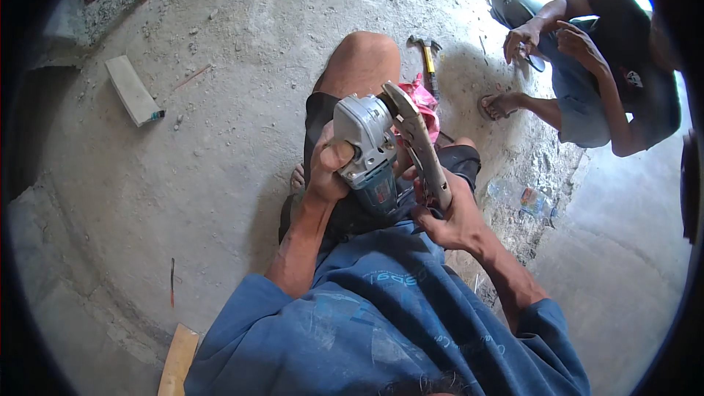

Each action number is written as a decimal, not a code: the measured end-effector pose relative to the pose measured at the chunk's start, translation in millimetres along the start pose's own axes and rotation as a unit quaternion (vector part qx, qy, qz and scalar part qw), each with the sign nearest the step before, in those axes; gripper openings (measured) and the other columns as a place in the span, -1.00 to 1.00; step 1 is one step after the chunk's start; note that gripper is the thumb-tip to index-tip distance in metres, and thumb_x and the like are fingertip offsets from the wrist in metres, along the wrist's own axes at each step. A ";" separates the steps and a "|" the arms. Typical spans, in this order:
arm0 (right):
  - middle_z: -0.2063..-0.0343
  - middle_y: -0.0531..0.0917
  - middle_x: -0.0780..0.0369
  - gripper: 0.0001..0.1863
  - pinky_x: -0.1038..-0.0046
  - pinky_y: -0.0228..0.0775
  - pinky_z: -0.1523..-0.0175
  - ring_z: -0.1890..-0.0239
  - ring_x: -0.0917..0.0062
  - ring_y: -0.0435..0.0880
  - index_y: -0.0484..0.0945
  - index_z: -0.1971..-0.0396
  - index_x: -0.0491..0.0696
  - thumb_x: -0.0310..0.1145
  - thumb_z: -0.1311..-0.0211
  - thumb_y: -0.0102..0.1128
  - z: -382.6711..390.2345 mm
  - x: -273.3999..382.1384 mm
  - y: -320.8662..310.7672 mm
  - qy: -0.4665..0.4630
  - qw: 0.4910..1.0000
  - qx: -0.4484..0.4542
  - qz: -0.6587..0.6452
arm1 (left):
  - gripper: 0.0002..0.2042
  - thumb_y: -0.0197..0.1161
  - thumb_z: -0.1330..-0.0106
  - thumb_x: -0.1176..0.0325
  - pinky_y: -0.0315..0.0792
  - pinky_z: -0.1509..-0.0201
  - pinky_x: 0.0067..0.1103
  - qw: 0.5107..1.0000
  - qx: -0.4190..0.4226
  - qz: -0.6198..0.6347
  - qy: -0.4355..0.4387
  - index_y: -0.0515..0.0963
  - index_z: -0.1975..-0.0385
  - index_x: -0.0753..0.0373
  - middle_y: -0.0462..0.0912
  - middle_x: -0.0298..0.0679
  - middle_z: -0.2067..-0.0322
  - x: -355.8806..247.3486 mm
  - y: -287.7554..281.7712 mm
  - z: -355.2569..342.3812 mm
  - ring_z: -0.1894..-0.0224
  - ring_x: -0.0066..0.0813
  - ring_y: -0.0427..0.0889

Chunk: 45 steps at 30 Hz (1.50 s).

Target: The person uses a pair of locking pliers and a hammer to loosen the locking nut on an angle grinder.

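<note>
Blue shirt [374,308] up close, then left hand [328,169] wrapped round the angle grinder [361,128], right hand [456,214] gripping locking pliers [423,143]. Clear bottle [526,199] on the floor [213,183], can't tell what's inside.

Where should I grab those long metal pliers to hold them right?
Probably the lower end of the pliers, coming in from the right. That end is long and slim and slants down toward the picture's lower edge, where the right hand wraps it. The upper end appears to be up against the angle grinder, which the left hand holds from the left.
</note>
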State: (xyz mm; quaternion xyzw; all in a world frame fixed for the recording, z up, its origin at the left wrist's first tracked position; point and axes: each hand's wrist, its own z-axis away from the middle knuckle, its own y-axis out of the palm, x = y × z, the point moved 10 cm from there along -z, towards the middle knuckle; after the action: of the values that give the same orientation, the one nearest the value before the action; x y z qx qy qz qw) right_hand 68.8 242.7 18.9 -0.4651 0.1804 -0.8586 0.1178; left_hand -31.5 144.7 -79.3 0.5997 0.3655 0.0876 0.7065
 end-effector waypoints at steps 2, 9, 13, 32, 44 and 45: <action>0.49 0.47 0.24 -0.61 0.46 0.37 0.22 0.40 0.50 0.49 0.50 0.16 -0.10 -0.57 0.11 0.17 -4.7 -8.4 0.2 0.026 1.000 -0.009 -0.005 | -0.16 0.27 -0.20 -0.10 0.62 0.05 -0.16 1.000 -0.010 -0.010 0.000 0.15 -0.37 0.29 0.60 0.09 0.07 -4.2 7.5 -1.2 0.17 0.05 0.70; 0.53 0.40 0.25 -0.77 0.49 0.30 0.31 0.47 0.57 0.35 0.40 0.34 -0.11 -0.60 0.09 0.06 -11.8 -20.3 1.5 0.007 1.000 -0.008 -0.019 | -0.30 0.19 -0.13 -0.04 0.64 0.15 -0.47 0.997 -0.055 -0.059 0.000 0.40 -0.12 0.44 0.66 -0.06 0.20 -11.4 12.5 -7.0 0.25 -0.33 0.73; 0.56 0.39 0.26 -0.75 0.49 0.30 0.32 0.46 0.59 0.35 0.42 0.33 -0.11 -0.62 0.12 0.03 -16.3 -20.5 0.4 0.031 0.999 0.013 -0.025 | -0.29 0.20 -0.11 -0.07 0.63 0.16 -0.48 0.997 -0.049 -0.053 0.007 0.41 -0.10 0.45 0.66 -0.05 0.23 -11.0 13.8 -9.8 0.27 -0.33 0.73; 0.24 0.56 0.16 -0.16 0.44 0.41 -0.04 0.19 0.45 0.53 0.42 -0.14 -0.22 -0.30 0.37 0.20 -18.1 -4.9 -6.5 -0.072 0.990 0.041 -0.113 | -0.22 0.19 -0.17 -0.05 0.67 0.05 -0.24 0.999 0.007 -0.037 -0.008 0.21 -0.35 0.28 0.61 0.11 0.03 -8.1 -2.4 -13.5 0.12 0.04 0.70; 0.35 0.59 0.03 -0.48 0.30 0.47 0.10 0.28 0.18 0.63 0.50 0.05 -0.17 -0.40 0.16 0.19 -14.5 -1.6 -9.4 -0.013 0.999 -0.002 0.041 | -0.19 0.27 -0.15 -0.09 0.59 -0.03 -0.17 0.999 0.029 0.025 -0.007 0.26 -0.34 0.27 0.59 0.08 -0.03 -3.1 -1.9 -5.9 0.09 0.07 0.67; 0.39 0.60 0.01 -0.57 0.28 0.47 0.14 0.32 0.14 0.63 0.52 0.15 -0.18 -0.43 0.15 0.20 -13.6 -6.9 -11.8 0.016 0.997 -0.008 0.079 | -0.19 0.27 -0.15 -0.09 0.59 -0.03 -0.17 0.999 0.039 0.024 -0.004 0.26 -0.34 0.27 0.59 0.08 -0.03 -2.9 2.5 -4.5 0.09 0.07 0.67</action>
State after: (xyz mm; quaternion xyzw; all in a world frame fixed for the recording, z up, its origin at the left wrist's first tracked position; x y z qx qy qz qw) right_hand 60.7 258.7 11.8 -0.4367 0.2252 -0.8525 0.1785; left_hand -35.6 147.3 -75.9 0.6357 0.3516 0.0875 0.6816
